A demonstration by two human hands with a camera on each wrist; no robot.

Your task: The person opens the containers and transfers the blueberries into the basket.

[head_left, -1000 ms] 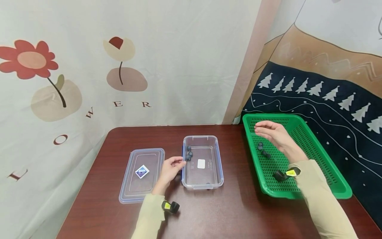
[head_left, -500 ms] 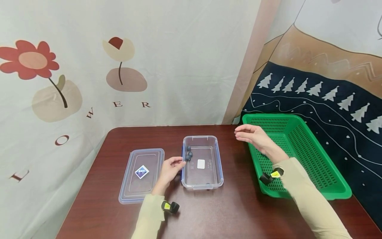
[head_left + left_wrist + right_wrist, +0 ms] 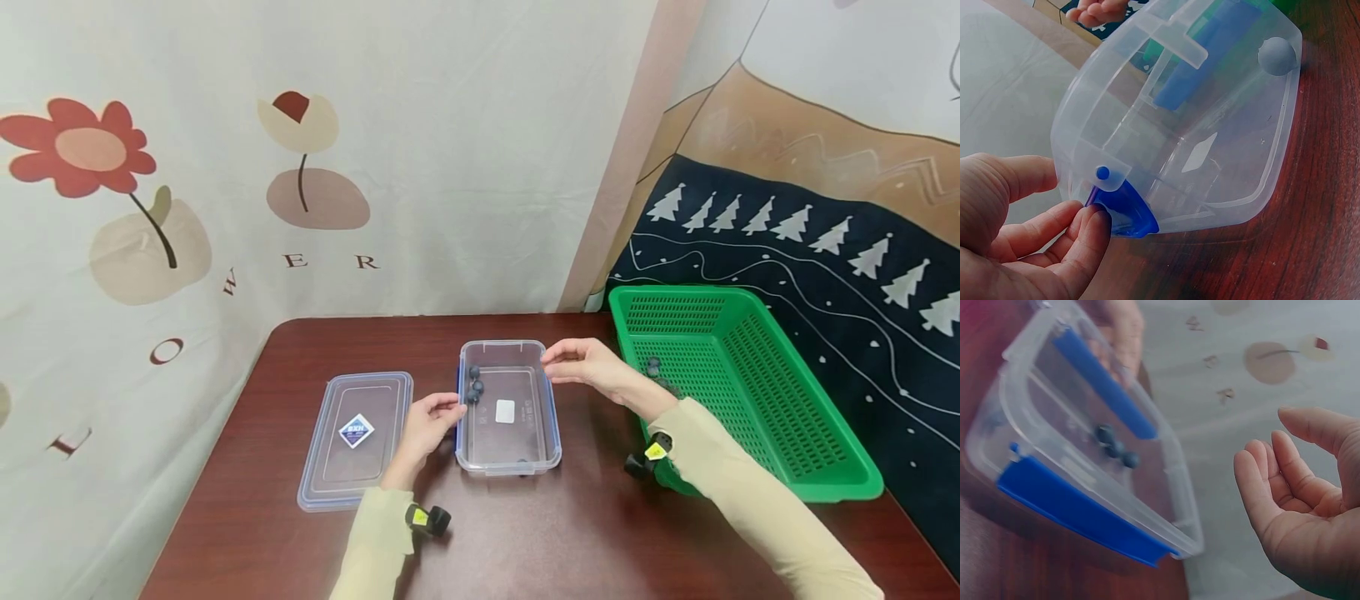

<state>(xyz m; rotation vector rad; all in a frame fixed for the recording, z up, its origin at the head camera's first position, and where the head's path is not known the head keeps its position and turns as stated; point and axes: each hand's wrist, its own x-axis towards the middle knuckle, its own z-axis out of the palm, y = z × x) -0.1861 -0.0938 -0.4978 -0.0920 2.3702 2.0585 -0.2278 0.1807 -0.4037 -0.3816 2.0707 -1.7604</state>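
Note:
A clear plastic food container with blue side latches stands uncovered on the table. Several blueberries lie along its left inner side. One more round bluish berry shows at a corner in the left wrist view. My left hand holds the container's left side, thumb at the rim and fingers curled on the blue latch. Beside the right rim hovers my right hand, loosely curved. In the right wrist view its thumb and fingers are apart, with nothing visible between them.
The container's lid, bearing a diamond label, lies at the left. A green perforated basket stands at the right with several blueberries, partly behind my right forearm. A printed curtain hangs behind the brown table.
My right hand has moved left from over the green basket to the container's right rim. The left hand has kept its place, and the berries visible in the container look the same.

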